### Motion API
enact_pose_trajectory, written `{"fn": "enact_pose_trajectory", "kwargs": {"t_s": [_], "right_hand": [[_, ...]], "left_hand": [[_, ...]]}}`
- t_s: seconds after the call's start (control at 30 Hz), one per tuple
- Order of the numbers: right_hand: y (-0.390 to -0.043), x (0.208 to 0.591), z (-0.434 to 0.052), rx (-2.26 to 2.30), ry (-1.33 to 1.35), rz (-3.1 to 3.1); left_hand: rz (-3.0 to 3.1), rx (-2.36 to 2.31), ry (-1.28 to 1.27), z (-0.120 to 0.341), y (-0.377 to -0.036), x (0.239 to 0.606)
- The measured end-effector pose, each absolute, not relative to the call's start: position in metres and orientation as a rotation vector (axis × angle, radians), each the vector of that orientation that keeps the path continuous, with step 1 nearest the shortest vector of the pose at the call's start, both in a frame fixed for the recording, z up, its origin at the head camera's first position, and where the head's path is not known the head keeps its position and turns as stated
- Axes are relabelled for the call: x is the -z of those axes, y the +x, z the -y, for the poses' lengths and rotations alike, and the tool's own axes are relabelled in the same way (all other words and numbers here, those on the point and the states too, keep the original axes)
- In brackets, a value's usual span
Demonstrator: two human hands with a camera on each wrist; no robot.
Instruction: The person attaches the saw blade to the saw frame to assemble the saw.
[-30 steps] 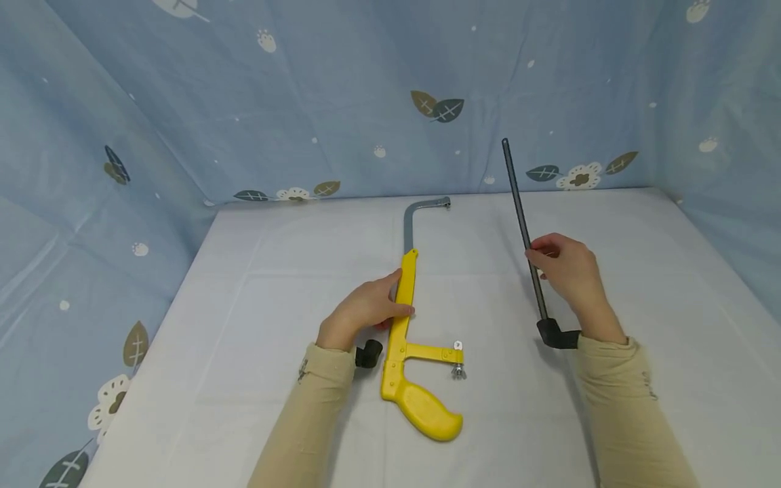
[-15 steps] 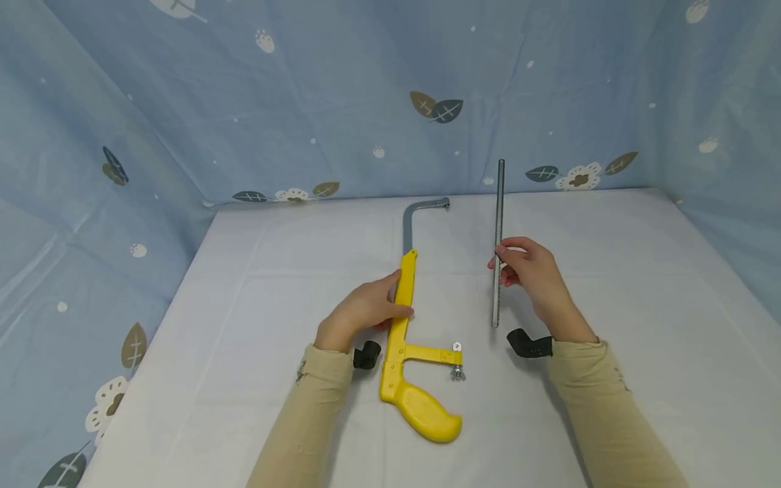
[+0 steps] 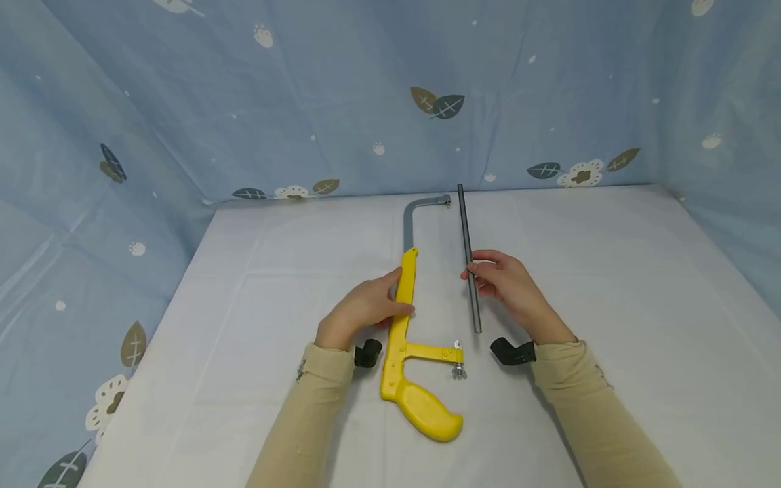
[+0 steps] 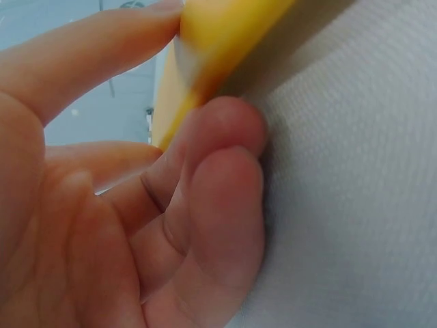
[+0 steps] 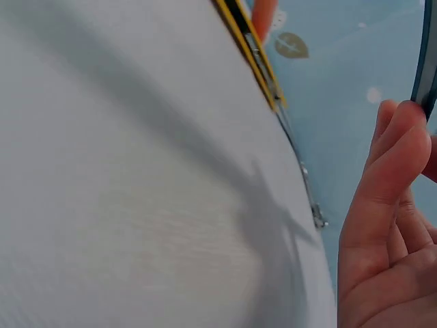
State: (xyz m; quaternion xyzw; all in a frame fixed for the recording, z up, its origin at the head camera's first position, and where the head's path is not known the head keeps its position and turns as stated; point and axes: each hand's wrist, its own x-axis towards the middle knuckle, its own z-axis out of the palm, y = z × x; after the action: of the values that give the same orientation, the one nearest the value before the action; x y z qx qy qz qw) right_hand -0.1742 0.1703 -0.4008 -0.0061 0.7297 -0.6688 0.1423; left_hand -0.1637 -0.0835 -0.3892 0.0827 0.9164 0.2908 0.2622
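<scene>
A hacksaw frame (image 3: pixel 399 332) lies on the white cloth, its yellow handle toward me and its bent grey end away. My left hand (image 3: pixel 356 312) grips the yellow bar, thumb and index finger on it; the left wrist view shows the other fingers curled beside the yellow edge (image 4: pixel 232 34). To the right, my right hand (image 3: pixel 509 285) pinches a long, thin hacksaw blade (image 3: pixel 465 227) around its middle, above the cloth. This blade runs nearly parallel to the frame's open side, apart from the wing nut (image 3: pixel 459 371) on the yellow arm.
White cloth covers the table (image 3: pixel 256 379). Behind it and along the sides hangs a blue patterned curtain (image 3: pixel 342 102). Black wrist mounts (image 3: pixel 512 352) stick out from both sleeves, the left one close beside the frame.
My right hand has carried the blade leftward and lower, close to the frame's open side, turning it on the way. The left hand and the frame have stayed put.
</scene>
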Motion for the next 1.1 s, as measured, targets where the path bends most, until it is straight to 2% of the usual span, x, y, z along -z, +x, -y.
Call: {"fn": "enact_pose_trajectory", "kwargs": {"t_s": [1.1], "right_hand": [[-0.174,0.416,-0.162,1.832,0.006,-2.159]], "left_hand": [[-2.485,-0.776,0.212,0.082,-0.164,0.387]]}}
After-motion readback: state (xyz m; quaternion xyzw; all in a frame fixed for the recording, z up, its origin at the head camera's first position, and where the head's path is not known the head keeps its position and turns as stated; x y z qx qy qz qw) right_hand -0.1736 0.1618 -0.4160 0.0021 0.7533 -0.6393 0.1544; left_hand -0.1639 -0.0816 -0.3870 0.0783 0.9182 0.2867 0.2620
